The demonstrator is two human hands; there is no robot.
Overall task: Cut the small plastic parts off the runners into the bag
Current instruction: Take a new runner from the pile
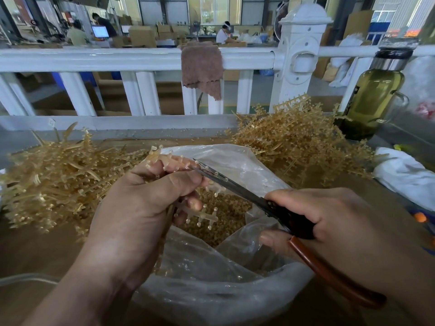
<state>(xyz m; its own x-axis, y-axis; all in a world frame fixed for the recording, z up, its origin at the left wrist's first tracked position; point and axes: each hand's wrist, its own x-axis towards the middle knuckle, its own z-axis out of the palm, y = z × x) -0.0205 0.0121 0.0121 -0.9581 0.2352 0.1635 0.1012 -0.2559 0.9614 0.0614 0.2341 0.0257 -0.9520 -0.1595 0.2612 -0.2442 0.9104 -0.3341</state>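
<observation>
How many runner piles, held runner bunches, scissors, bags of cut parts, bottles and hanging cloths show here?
Runner piles: 2
Held runner bunch: 1
Scissors: 1
Bag of cut parts: 1
Bottle: 1
Hanging cloth: 1
Total: 7

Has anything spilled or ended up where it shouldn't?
Yes. A few small parts lie scattered on the table behind the bag, near the rail, instead of inside the bag. Nothing else stands out.
</observation>
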